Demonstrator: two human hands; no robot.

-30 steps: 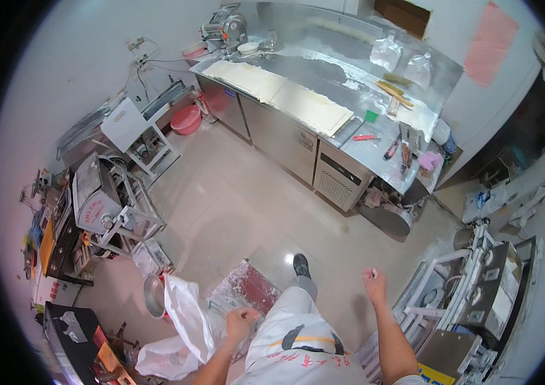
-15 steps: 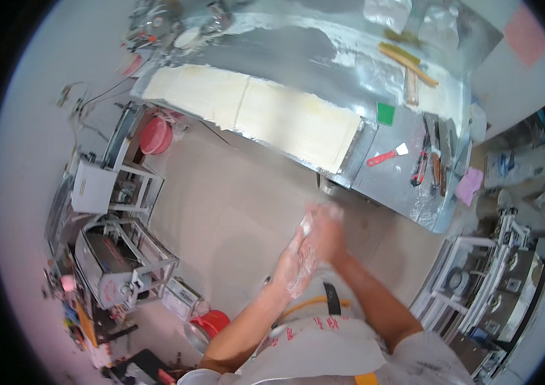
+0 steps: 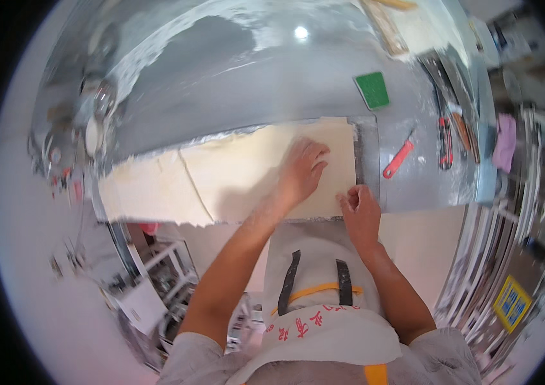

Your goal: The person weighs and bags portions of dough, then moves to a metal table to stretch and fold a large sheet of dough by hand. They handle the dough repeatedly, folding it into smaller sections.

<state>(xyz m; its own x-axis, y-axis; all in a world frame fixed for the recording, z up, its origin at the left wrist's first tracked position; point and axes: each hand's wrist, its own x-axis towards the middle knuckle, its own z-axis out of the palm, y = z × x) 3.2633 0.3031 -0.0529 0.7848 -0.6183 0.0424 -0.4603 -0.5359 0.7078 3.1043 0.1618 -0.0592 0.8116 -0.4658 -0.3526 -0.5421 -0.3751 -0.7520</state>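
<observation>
A long, pale sheet of dough (image 3: 253, 157) lies along the near edge of the metal worktable, with a seam or cut across its left part. Over its right part is my left hand (image 3: 301, 172), fingers apart and loosely bent, with nothing seen in them. My right hand (image 3: 362, 213) is at the sheet's near right corner, thumb and fingers bent together on the dough edge; the fingertips partly hide the grip. A dark strip or board (image 3: 367, 154) shows beyond the dough's right end.
To the right on the worktable (image 3: 285, 83) lie a red-handled scraper (image 3: 399, 158), a green square (image 3: 372, 90), a red-and-black cutter (image 3: 445, 144) and several long blades. A wooden stick (image 3: 385, 29) is farther back. Flour dusts the far surface. Racks stand left and right.
I have come up to the worktable from farther back. My hands were together, rubbing, over the floor; now they are apart at the dough's right end.
</observation>
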